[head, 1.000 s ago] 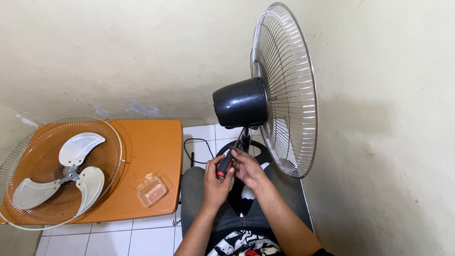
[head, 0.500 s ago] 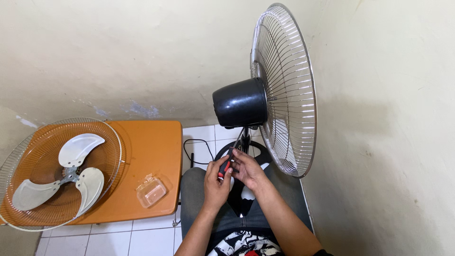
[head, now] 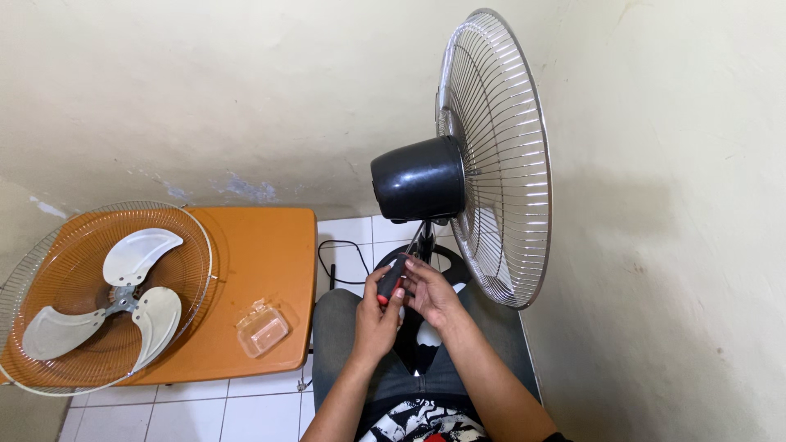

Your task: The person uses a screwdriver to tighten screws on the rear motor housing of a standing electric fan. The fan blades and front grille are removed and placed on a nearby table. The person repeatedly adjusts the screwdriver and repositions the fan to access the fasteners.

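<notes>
Presently, findings as observed:

Hands: two, both the person's own, forearms reaching forward from the bottom of the head view and meeting over the lap.
Left hand (head: 378,317): fingers curled closed around a screwdriver (head: 393,278), thumb lying along its handle.
Right hand (head: 434,293): partly open, fingers bent, fingertips touching the screwdriver near its upper end; whether it grips anything I cannot tell.
Screwdriver: one, black handle with a red band, held tilted with its shaft pointing up and to the right towards the fan's stem, just below the motor housing; its tip is too small to make out.
Fan (head: 499,155): one, standing upright by the right wall, rear wire guard mounted on edge, front guard and blades off.
Motor housing (head: 417,180): one, black, rounded, facing left, directly above the hands.
Base (head: 446,266): one, black, round, on the floor behind the hands, a black cable (head: 332,258) looping from it.
Table (head: 262,262): one, orange, low, left of the knees.
Guard (head: 61,278): one, loose, lying flat on the table and overhanging its left edge.
Blades (head: 123,299): one three-bladed piece, pale, lying inside the loose guard.
Box (head: 262,330): one, small, clear plastic, near the table's front right corner.
Floor (head: 246,409): white tiles.
</notes>
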